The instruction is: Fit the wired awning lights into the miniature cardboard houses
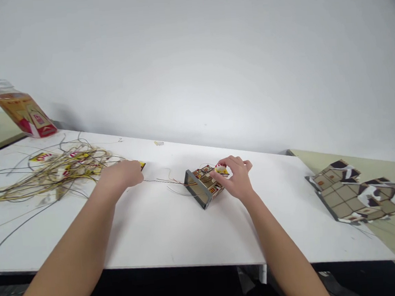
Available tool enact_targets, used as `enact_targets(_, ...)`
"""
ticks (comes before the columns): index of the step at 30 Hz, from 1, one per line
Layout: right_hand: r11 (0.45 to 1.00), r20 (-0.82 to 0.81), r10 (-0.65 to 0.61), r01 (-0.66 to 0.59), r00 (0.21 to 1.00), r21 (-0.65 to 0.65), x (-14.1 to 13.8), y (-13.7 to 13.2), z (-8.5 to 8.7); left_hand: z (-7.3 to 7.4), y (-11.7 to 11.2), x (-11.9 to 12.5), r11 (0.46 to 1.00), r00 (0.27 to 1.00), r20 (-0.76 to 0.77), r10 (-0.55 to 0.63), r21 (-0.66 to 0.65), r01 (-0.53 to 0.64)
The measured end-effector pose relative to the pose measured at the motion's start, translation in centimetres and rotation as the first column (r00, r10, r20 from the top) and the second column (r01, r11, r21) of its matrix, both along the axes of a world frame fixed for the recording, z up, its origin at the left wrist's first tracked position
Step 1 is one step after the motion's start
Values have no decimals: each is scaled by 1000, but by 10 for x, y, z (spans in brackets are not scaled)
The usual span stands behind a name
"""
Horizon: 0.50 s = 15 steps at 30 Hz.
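Note:
My left hand [123, 174] reaches out over the white table [163, 233], fingers closed on a small yellow-and-red tag [142, 165] at the edge of a tangle of thin cords. A small open box [202, 186] with a grey wall and printed compartments lies in the middle of the table. My right hand [236, 177] rests on its right side, fingers curled around a small yellow-and-white piece [221, 169] held at the box's top.
A heap of straw-coloured and grey cords with tags [52, 171] spreads over the table's left part. A red-and-orange bag [25, 113] leans at the far left. Flattened printed box sheets [361, 192] lie on the beige table at right. A white wall stands behind.

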State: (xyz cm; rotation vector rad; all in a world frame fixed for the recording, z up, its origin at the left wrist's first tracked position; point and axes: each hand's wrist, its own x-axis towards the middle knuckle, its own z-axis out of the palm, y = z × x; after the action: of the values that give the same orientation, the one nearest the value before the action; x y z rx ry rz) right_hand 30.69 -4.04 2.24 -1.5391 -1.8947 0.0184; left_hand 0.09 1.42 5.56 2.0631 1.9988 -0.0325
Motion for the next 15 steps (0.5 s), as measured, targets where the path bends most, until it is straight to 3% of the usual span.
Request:
enact_targets(4,999,98,-19,23,995,-33,-12,-5,-1,3,-9,16,996,992,-106,69,70,-62)
enact_targets(7,996,120,-45,53,992,-66,-19,-6,-3,6,-15,31,968,985,-14,-170,185,170)
enact_targets(10,992,108,-49,61,993,-109,-19,-5,-3,5,-24,44,877,862,168,-477,148,457)
enact_targets(12,991,93,-18,30,996,-132,-15,-5,-1,3,-31,53,836,803,242,-545,85,542)
enact_targets(15,985,79,71,-58,994,-161,-6,-6,6,-1,-41,65,810,774,255,-580,72,582)
